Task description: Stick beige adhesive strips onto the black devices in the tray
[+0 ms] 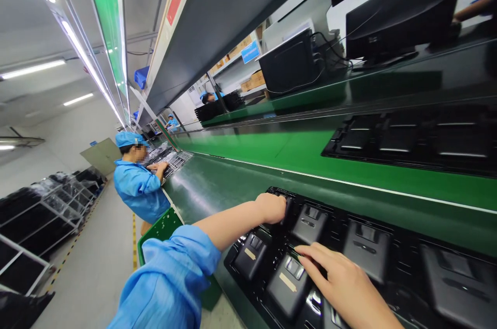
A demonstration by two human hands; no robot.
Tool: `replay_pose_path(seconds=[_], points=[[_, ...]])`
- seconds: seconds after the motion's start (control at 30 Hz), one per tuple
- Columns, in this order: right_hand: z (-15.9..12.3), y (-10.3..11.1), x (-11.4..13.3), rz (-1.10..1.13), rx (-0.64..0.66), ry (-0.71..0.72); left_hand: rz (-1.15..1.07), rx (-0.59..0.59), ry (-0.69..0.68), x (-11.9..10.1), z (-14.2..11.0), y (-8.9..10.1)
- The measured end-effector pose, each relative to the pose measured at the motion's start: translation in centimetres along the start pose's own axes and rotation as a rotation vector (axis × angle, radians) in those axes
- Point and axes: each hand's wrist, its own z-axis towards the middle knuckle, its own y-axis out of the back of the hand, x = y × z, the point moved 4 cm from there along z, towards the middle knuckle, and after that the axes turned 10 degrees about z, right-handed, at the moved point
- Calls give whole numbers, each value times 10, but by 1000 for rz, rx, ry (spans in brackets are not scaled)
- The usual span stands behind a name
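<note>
A black moulded tray (407, 254) lies on the green workbench, holding several dark grey plastic cases, each in its own pocket. My left hand (273, 208) reaches to the tray's far left corner, its fingers curled around a dark case (288, 208) that they largely hide. Over the near row, my right hand (337, 274) is stretched out, fingers extended; a case beneath it is partly covered. Two near cases, one at the left end (252, 262) and one beside my right fingertips (285, 293), carry a beige strip. Other cases (367, 249) fill the far row.
Beyond a green conveyor belt (256, 150) is another black tray (411, 137) with cases. A monitor (399, 13) stands farther back, and a shelf (240, 3) hangs overhead. A co-worker in blue (137, 184) works farther along the bench, near a green bin (161, 228).
</note>
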Motion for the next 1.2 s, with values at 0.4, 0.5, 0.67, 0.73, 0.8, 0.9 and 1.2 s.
replay_pose_path(seconds=[0.4, 0.5, 0.67, 0.73, 0.8, 0.9, 1.2], points=[[-6, -4, -7, -18, 59, 19, -47, 46, 135, -11, 8, 6], [-8, -5, -10, 1, 108, 9, -90, -24, 158, -8, 4, 3], [-4, -2, -5, 27, 101, -4, -201, -157, 161, 2, 0, -8], [-2, 0, -3, 30, 80, -12, -254, -179, 161, 9, 2, -14], [-1, 0, -2, 29, 70, -30, -309, -178, 160, 17, 6, -21], [-1, 0, -3, 34, 64, -42, -374, -151, 145, 28, 14, -31], [-7, -6, -16, 45, 121, -54, -264, -104, -5, 24, 5, -19]])
